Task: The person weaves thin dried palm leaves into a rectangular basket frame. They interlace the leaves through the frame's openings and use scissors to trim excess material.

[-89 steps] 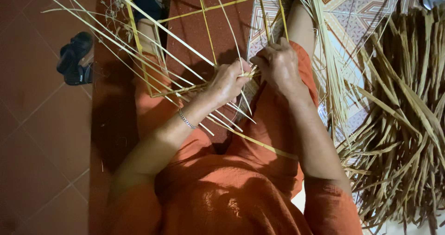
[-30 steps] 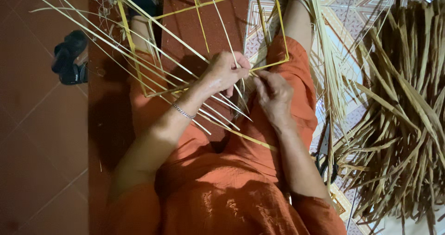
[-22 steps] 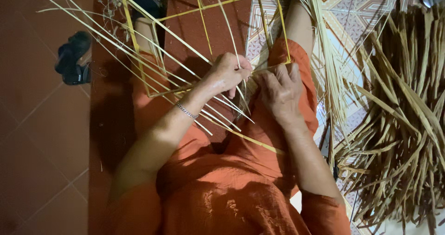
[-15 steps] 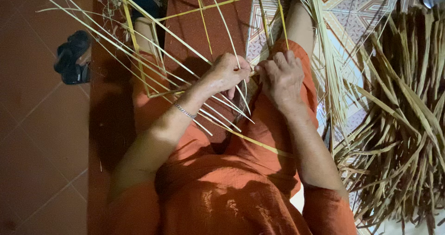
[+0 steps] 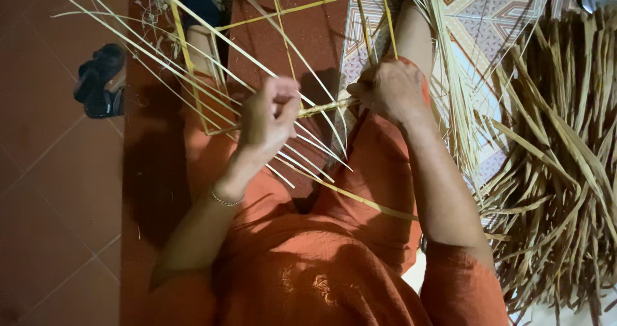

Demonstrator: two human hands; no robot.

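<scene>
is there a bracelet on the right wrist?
No, the bracelet sits on the left wrist; the right hand has a bare wrist.

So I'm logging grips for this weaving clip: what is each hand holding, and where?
The left hand pinches thin pale strips near the frame's bottom bar. The right hand grips that bar at its right end.

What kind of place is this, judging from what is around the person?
Probably a home floor used for handweaving: reddish floor tiles, a patterned mat, a heap of dried palm-like leaves, and a frame of thin strips on the person's lap.
</scene>
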